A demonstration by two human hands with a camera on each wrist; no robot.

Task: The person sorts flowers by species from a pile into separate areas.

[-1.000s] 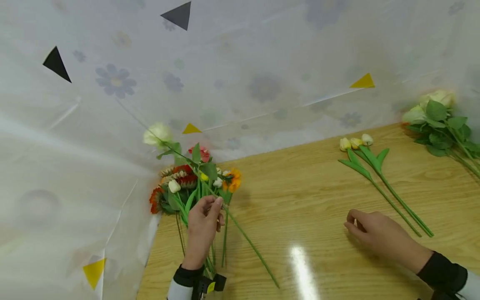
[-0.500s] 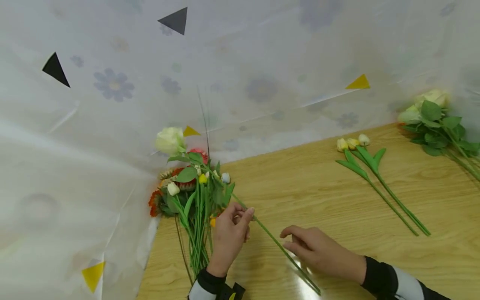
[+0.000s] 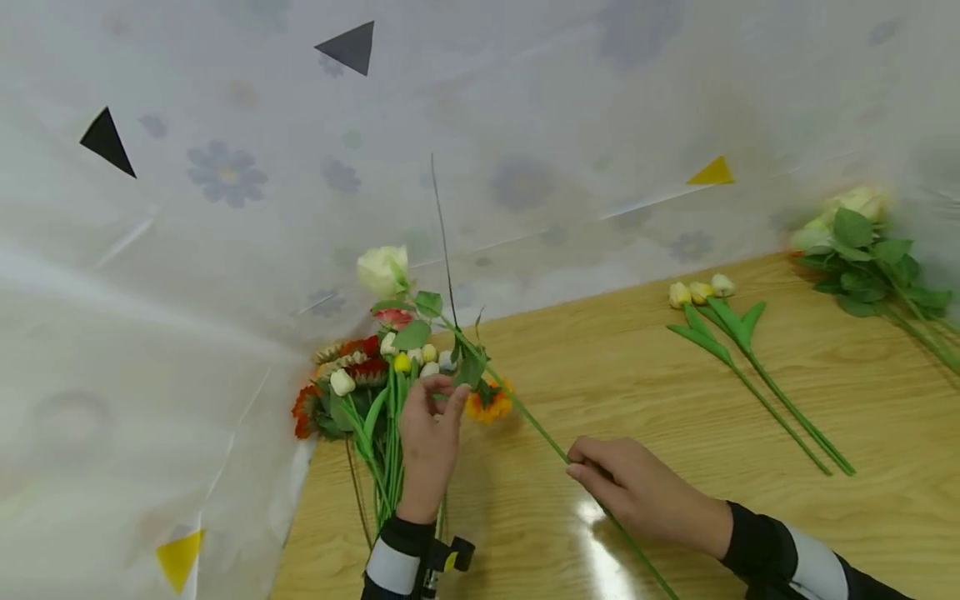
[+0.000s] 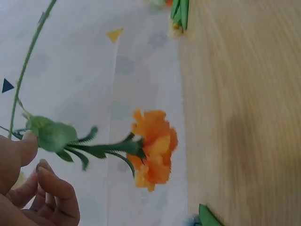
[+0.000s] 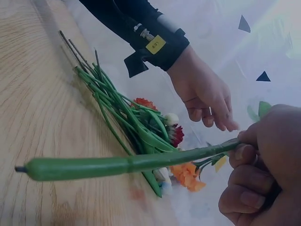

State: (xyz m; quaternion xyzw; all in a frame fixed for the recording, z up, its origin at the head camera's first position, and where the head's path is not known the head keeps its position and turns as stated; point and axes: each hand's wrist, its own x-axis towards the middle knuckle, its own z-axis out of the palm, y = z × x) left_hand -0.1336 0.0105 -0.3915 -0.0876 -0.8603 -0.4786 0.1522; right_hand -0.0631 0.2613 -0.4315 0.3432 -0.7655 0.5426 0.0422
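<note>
A white rose (image 3: 383, 271) on a long green stem slants above the table. My right hand (image 3: 648, 492) pinches the stem low down, and its capped lower end (image 5: 70, 169) points out past the fingers in the right wrist view. My left hand (image 3: 429, 450) is just under the rose's leaves (image 3: 412, 335), thumb and fingers apart and loosely bent. An orange ruffled flower (image 4: 155, 148) shows beyond its fingertips in the left wrist view. Behind the left hand lies a bunch of stemmed flowers, with white and yellow tulips (image 3: 342, 382) and dark red blooms (image 3: 367, 371).
Two or three pale tulips (image 3: 701, 293) lie on the wooden table (image 3: 600, 367) to the right. Farther right are white roses with leafy stems (image 3: 862, 267). A patterned plastic sheet (image 3: 525, 108) rises behind and at left. A thin dark stalk (image 3: 442, 233) stands up beside the rose.
The white rose has shifted right. My right hand has come left from near the tulips and taken the stem. My left hand went right along the stem, then back left, and has let go.
</note>
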